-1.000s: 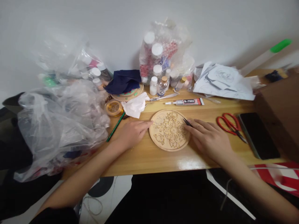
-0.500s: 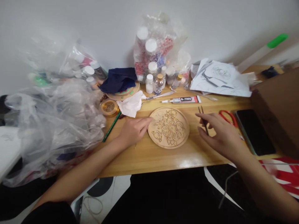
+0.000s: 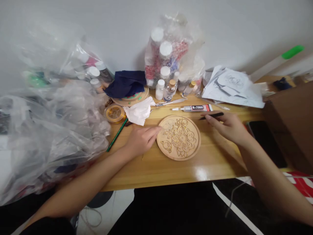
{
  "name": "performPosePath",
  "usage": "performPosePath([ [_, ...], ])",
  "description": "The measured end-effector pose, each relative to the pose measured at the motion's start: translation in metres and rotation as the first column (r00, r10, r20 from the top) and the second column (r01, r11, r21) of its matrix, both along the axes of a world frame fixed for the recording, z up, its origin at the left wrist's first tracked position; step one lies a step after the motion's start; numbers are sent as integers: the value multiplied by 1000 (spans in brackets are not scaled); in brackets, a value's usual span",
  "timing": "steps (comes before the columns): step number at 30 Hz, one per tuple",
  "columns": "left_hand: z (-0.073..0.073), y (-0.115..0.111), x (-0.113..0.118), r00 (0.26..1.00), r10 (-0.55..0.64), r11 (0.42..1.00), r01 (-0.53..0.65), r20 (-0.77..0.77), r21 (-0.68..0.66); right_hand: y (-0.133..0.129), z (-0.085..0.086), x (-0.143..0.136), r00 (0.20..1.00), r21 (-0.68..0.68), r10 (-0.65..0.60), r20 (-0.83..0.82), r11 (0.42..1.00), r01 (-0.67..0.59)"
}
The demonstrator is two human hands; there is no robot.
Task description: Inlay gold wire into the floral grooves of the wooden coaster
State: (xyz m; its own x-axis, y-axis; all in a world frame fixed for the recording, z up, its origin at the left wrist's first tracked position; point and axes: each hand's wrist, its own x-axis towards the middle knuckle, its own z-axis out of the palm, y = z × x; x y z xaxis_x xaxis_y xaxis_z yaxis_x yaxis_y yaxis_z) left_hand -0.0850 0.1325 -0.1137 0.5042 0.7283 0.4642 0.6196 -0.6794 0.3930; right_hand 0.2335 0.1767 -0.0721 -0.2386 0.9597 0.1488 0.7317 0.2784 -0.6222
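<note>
A round wooden plate [image 3: 178, 137] with a flower pattern outlined in gold wire lies on the table. The fingers of my left hand [image 3: 141, 139] are pressed together at the plate's upper left rim; whatever they pinch, if anything, is too small to name. To the right of the plate, my right hand [image 3: 226, 126] grips dark tweezers [image 3: 216, 115], held almost level with their tips pointing left. Beyond the plate are a B-7000 glue tube [image 3: 195, 108] and a crumpled white tissue [image 3: 139, 111].
A spool of gold wire [image 3: 114, 113] and a green pencil [image 3: 116, 134] lie left. Small bottles [image 3: 169, 89] and bagged jars stand behind. Plastic bags [image 3: 80, 120] fill the left side. Papers [image 3: 233, 86], a phone [image 3: 266, 142] and a brown box [image 3: 293, 120] are right.
My right hand has turned the tweezers from pointing away to nearly level, tips leftward, and lifted slightly. My left hand stays at the plate's rim. The whole view has shifted a little.
</note>
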Motion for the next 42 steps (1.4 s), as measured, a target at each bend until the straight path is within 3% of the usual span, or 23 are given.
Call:
performPosePath([
  [4, 0, 0, -1, 1000, 10, 1000, -10, 12, -14, 0, -1, 4, 999, 2, -14, 46, 1000, 14],
  [7, 1, -1, -1, 999, 30, 999, -29, 21, -33, -2, 11, -2, 1000, -56, -11, 17, 998, 11],
  [11, 5, -7, -1, 999, 49, 996, -47, 23, -81, -14, 39, -35, 965, -35, 41, -260, 998, -52],
  [13, 7, -11, -1, 998, 62, 988, -58, 26, -140, -20, 44, -58, 941, -21, 81, -330, 995, -93],
  [16, 11, -17, -2, 995, 86, 960, -68, 57, -271, -25, 33, -84, 920, -67, 147, -363, 981, -183],
  [19, 14, -22, -2, 994, 100, 932, -77, 49, -354, -27, 12, -94, 907, -128, 122, -402, 974, -187],
  [24, 13, -23, 0, 996, 87, 958, -81, 11, -276, -26, 0, -87, 909, -146, 70, -410, 979, -142],
  [27, 12, -23, 1, 997, 78, 968, -78, -8, -239, -20, -2, -82, 867, -231, -81, -491, 972, -39],
  [30, 11, -24, 1, 997, 72, 970, -76, -23, -233, -11, -9, -79, 721, -322, -285, -632, 942, 90],
  [32, 10, -24, 1, 996, 82, 968, -86, -24, -237, -6, -13, -78, 654, -355, -337, -677, 928, 111],
  [42, 4, -27, 1, 996, 86, 964, -93, -38, -248, -5, -12, -77, 626, -476, -448, -638, 869, 137],
])
